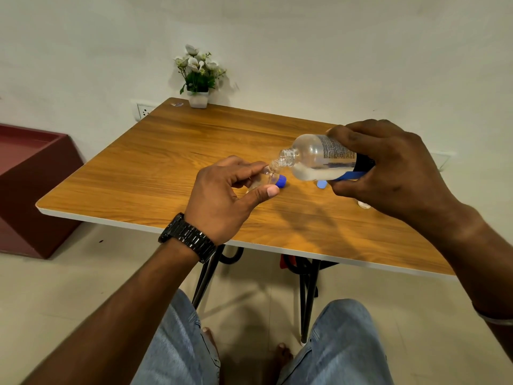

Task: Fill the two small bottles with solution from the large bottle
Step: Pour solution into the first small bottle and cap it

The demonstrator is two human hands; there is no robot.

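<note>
Pouring: we tip the large clear plastic bottle [319, 158] almost level, its open threaded neck touching the mouth of the small clear bottle [268, 176].
Left hand: our left hand [222, 193], a black link-band wristwatch [187, 237] on its wrist, pinches the small bottle between thumb and forefinger, tilted toward the pour, above the table.
Right hand: our right hand [388, 168] is wrapped around the large bottle's labelled body, base end hidden in the palm.
Solution: clear liquid pools along the large bottle's lower side; we cannot tell how full the small bottle is.
Caps: a blue screw cap [281, 181] lies on the wood-grain tabletop [166, 162] just behind the small bottle; a paler blue object [321, 184] lies under the large bottle.
Second bottle: not clearly in view; a small white item [363, 204] peeks from beneath our right hand.
Risk: we judge the narrow mouth easy to miss; tipping further or a slipping pinch would spill solution onto the table.
Label: dark fine print and a blue band, too small to read.
Far edge: a white pot of white artificial flowers [198, 76] stands against the wall.
</note>
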